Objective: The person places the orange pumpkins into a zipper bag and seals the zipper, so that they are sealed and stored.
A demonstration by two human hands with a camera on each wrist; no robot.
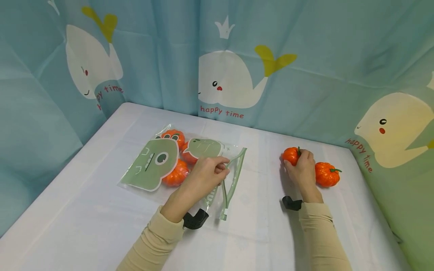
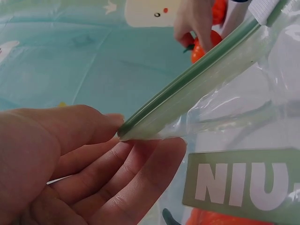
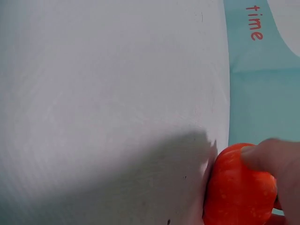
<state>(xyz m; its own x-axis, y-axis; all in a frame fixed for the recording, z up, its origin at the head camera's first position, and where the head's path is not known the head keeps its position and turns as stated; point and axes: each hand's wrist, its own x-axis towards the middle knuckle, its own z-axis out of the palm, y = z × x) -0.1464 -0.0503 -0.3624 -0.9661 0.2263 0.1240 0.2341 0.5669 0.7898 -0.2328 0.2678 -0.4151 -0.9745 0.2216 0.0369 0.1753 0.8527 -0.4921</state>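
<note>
A clear zip bag (image 1: 145, 165) with green cartoon prints lies on the left of the table in the head view, its green-edged mouth toward the right. Orange toy pumpkins (image 1: 176, 175) show through the plastic. My left hand (image 1: 207, 173) pinches the green zip edge (image 2: 178, 77) between thumb and fingers, and the mouth stands parted. At the right, my right hand (image 1: 303, 169) grips a small orange pumpkin (image 1: 291, 155) with a green stem; the thumb presses its side in the right wrist view. Another orange pumpkin (image 1: 327, 174) sits just right of that hand.
The white table (image 1: 95, 233) reaches to a blue curtain (image 1: 179, 56) with whale prints at the back and sides. A white slider (image 2: 262, 9) sits on the bag's zip in the left wrist view. Black wrist mounts (image 1: 196, 219) show beneath both wrists.
</note>
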